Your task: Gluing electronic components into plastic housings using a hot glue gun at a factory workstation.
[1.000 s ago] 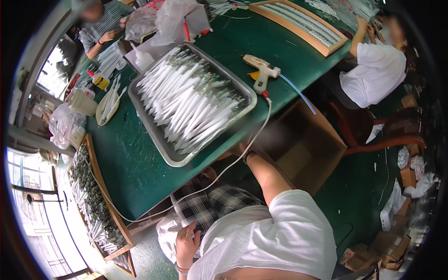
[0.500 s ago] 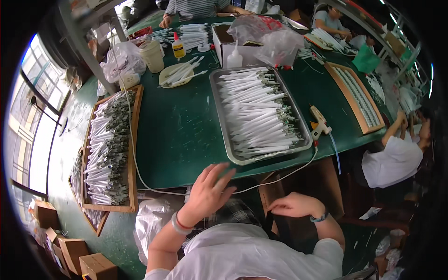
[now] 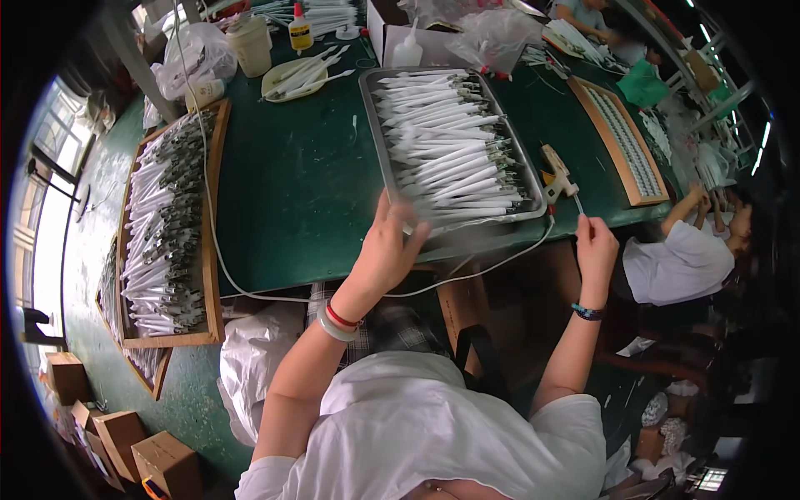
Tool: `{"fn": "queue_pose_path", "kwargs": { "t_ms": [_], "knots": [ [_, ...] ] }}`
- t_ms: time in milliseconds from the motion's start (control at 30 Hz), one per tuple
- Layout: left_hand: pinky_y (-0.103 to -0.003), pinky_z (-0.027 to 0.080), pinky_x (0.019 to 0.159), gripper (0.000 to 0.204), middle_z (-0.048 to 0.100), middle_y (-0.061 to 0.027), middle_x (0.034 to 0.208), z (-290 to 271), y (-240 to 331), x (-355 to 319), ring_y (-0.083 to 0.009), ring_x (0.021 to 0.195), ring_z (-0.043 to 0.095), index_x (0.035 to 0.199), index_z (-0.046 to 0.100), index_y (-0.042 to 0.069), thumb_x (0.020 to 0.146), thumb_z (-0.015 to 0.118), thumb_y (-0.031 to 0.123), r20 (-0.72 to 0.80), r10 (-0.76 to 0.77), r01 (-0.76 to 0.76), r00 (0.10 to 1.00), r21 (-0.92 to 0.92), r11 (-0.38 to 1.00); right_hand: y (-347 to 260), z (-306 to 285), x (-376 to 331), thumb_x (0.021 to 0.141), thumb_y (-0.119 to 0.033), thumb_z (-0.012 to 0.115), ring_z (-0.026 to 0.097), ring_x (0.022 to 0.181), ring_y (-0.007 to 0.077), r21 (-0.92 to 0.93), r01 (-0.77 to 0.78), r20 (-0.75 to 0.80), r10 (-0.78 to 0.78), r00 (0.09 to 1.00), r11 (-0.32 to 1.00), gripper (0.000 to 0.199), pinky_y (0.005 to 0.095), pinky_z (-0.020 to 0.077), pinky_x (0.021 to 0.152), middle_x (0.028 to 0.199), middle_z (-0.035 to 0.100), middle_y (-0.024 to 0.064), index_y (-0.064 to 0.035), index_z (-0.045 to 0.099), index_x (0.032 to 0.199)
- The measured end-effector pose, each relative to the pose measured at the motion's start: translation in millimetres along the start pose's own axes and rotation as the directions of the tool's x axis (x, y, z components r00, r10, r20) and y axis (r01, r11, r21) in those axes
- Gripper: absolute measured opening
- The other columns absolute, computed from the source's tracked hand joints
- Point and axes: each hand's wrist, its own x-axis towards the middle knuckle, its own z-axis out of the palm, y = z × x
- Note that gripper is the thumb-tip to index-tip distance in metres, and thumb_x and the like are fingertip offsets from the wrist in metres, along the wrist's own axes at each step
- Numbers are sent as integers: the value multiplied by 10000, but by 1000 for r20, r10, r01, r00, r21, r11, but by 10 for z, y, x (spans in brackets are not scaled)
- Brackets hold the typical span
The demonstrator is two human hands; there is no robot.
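My left hand (image 3: 387, 246) is at the near left corner of a metal tray (image 3: 390, 179), fingers apart and smeared at the tips; whether they touch the rim is unclear. Inside the tray lie many white pen-like sticks (image 3: 450, 142) with dark, silvery ends. On the right, my right hand (image 3: 597, 246) pinches the rear end of a thin glue stick (image 3: 579, 205). That stick runs into a cream and yellow glue gun (image 3: 560, 175) lying on the table beside the tray.
A wooden frame (image 3: 215, 250) full of similar sticks is at the left. A white cord (image 3: 321, 298) hangs along the table's near edge. Further back stand a plate (image 3: 293, 93) of sticks, a yellow bottle (image 3: 300, 32) and a box. A wooden rack (image 3: 637, 179) lies right, near co-workers.
My right hand has reached forward and closed on the glue stick. My left hand has moved forward to the tray's corner. The whole view has shifted, with the table now higher in it.
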Motion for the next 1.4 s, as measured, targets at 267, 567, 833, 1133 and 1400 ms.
{"fn": "queue_pose_path", "kwargs": {
  "t_ms": [267, 567, 833, 1133, 1400],
  "knots": [
    [-257, 520, 486, 725, 508, -127, 1056, 126, 67, 138, -166, 672, 580, 1367, 40, 31, 777, 457, -33, 116, -468, 441, 876, -585, 680, 266, 724, 443, 846, -349, 518, 580, 845, 383, -113, -66, 94, 77, 993, 991, 358, 432, 464, 721, 897, 606, 223, -39, 541, 1022],
    [-318, 576, 544, 662, 458, -153, 1135, 35, -104, 195, -238, 874, 578, 1356, 90, 20, 791, 429, -46, 228, -443, 485, 867, -588, 648, 173, 816, 632, 662, -248, 716, 594, 835, 392, -172, -321, 53, 334, 941, 931, 567, 418, 498, 723, 875, 592, 285, 71, 369, 976],
    [-300, 548, 531, 620, 459, -251, 1136, 36, -129, 166, -257, 889, 575, 1283, 233, -114, 717, 473, -36, 31, -451, 405, 892, -497, 768, 951, 623, 124, 829, -130, 602, 444, 563, 40, 916, -300, 273, 135, 952, 266, 70, 194, 311, 479, 703, 520, -27, -74, 581, 866],
    [-307, 538, 534, 585, 527, -199, 1028, -401, -90, 13, -219, 719, 608, 1284, 231, -103, 765, 483, -10, 47, -493, 437, 869, -542, 718, 220, 474, -228, 808, -173, 635, 495, 791, 120, 779, -609, 603, -88, 793, -149, 350, 225, 423, 760, 932, 517, 62, 39, 495, 1048],
    [-320, 518, 664, 316, 619, -134, 967, -2350, 354, -847, -265, 741, 631, 996, 584, 47, 705, 505, -46, -159, -29, 80, 987, 323, 943, -272, 386, -482, 751, -98, 573, 306, 651, 103, 803, -496, 521, -13, 853, -329, 263, 216, 298, 614, 790, 302, 18, -23, 381, 915]
  ]
}}
